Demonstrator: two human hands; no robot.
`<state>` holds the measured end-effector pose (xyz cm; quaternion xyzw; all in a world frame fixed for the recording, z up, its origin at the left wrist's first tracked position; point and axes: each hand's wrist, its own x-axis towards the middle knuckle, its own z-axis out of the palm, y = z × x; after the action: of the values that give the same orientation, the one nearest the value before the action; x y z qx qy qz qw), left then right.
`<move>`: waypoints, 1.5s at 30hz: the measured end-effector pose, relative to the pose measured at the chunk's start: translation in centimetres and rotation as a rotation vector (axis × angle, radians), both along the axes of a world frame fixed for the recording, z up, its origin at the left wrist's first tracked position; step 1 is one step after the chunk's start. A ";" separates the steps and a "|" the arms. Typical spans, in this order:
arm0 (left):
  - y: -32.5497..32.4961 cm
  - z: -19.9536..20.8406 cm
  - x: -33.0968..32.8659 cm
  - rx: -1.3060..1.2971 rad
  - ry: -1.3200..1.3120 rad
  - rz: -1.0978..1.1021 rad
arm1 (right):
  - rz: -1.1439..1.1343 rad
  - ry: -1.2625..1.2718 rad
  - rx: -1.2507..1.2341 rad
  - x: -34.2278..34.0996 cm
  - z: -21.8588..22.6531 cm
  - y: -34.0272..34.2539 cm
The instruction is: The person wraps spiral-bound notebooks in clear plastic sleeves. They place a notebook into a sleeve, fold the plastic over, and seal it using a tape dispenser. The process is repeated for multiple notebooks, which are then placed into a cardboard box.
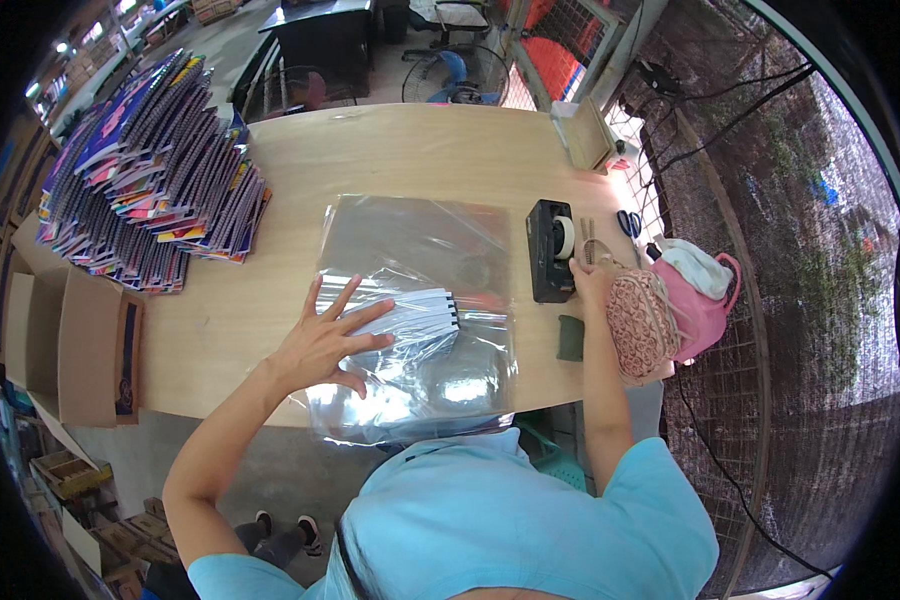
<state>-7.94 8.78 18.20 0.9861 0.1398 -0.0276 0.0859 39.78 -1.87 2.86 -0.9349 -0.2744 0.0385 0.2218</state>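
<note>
A clear plastic sheet or bag (420,230) lies on the table in front of me. A fanned bundle of white papers (415,315), with black marks along its right edge, sits under or inside the plastic; which one I cannot tell. My left hand (335,335) is spread over the left part of the bundle, fingers apart. Beside a black tape dispenser (547,275) with a roll of tape (563,238) is my right hand (592,283). Its fingertips are by the dispenser's right side, and whether they grip anything is unclear. A patterned pouch (638,322) lies just right of that wrist.
Tall stacks of spiral notebooks (160,170) stand at the table's left, above an open cardboard box (95,345). A dark green block (570,338), scissors (629,223) and a pink bag (700,305) are at the right. A wooden holder (585,135) stands at the far right corner.
</note>
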 end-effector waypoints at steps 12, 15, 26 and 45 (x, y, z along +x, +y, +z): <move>0.1 -0.3 -0.4 -0.049 -0.004 -0.019 | -0.526 1.472 0.994 -5.2 -8.7 -3.6; 0.4 -1.1 -0.9 -0.095 -0.020 -0.029 | -0.441 1.703 1.149 -9.9 -10.7 -2.1; 0.9 -1.8 -1.5 -0.131 -0.034 -0.079 | 1.310 0.149 -0.380 -28.5 16.2 7.5; 0.7 0.3 3.4 -0.840 -1.106 0.668 | 1.262 -0.025 0.578 -27.1 14.4 -1.6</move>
<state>-4.54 9.47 18.54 0.6465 0.3448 0.4459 0.5141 12.66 -3.48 17.22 -0.5004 -0.7674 0.0746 0.3939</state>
